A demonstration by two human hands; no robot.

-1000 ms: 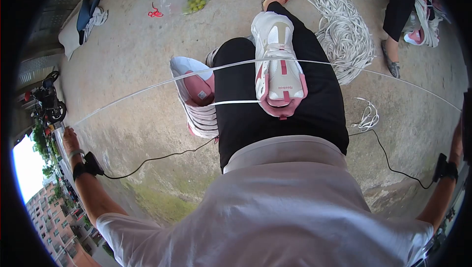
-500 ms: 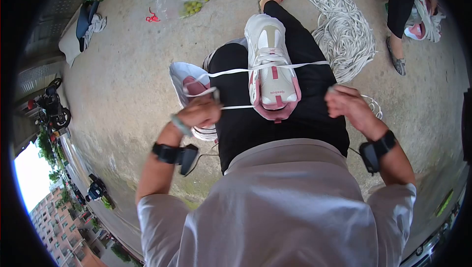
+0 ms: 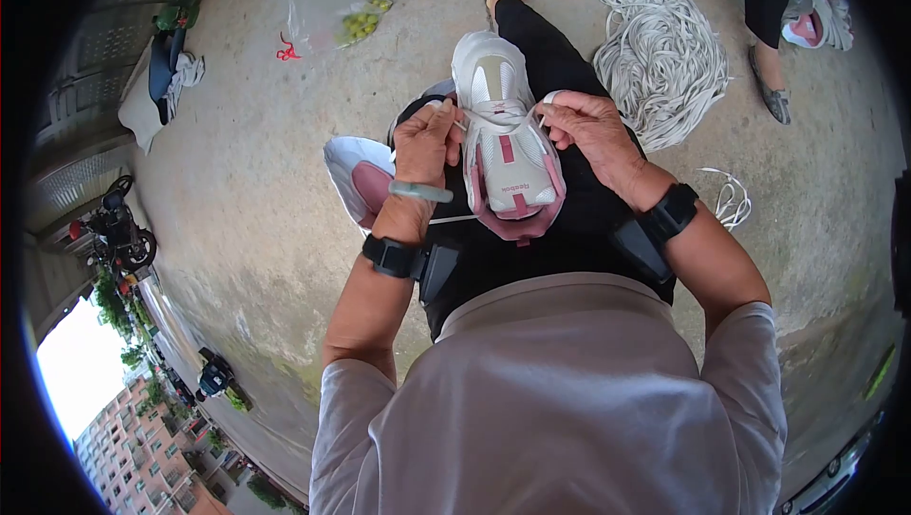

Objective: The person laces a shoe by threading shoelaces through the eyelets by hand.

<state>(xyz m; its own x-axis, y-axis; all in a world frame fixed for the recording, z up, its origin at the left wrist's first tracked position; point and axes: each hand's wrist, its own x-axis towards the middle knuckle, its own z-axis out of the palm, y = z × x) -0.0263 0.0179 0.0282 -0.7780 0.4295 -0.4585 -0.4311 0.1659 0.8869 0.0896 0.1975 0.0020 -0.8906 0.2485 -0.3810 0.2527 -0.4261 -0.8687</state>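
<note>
A white and pink sneaker (image 3: 508, 159) rests on my lap, toe pointing away from me. White shoelace (image 3: 500, 120) crosses over its tongue, partly laced. My left hand (image 3: 427, 140) pinches the lace close to the shoe's left side. On the other side, my right hand (image 3: 593, 131) pinches the lace between thumb and fingers, just off the eyelets. One strand of lace runs from the shoe's collar toward my left forearm. Beside my left leg lies a white shoe part with a pink lining (image 3: 365, 178), partly hidden by my left hand and arm.
A big heap of white laces (image 3: 664, 59) lies on the concrete at right, with a small loose coil (image 3: 731, 200) nearer me. A bag of green fruit (image 3: 362, 23) and a red string (image 3: 288, 48) lie ahead. Another person's leg (image 3: 765, 31) shows at far right.
Both hands have moved inward and forward from wide apart to either side of the shoe's lacing. The lace that stretched out sideways now lies close to the shoe.
</note>
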